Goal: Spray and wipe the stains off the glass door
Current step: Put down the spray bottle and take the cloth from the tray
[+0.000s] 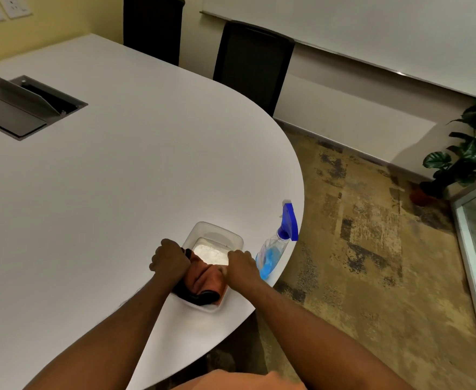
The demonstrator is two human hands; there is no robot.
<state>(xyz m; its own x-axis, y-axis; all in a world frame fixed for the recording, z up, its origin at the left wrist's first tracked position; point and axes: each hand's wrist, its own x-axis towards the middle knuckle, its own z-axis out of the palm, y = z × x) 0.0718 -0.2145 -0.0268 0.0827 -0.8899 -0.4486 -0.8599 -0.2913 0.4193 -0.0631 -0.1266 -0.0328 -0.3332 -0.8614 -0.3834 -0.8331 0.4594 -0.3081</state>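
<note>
An orange cloth (207,278) is gripped by both hands (170,260) (241,264) over a clear tub (212,239); a spray bottle (276,246) is stood at the table's edge (295,175).

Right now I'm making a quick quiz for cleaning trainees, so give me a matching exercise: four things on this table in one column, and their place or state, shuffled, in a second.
Things:
1. spray bottle
2. cloth
3. clear container
4. cable hatch

Places or states:
A. set into the table, far left, lid raised
B. gripped by the left hand and right hand
C. at the table's right edge, blue liquid inside
D. under the hands, with something white inside

Pairs: 1-C, 2-B, 3-D, 4-A
</note>
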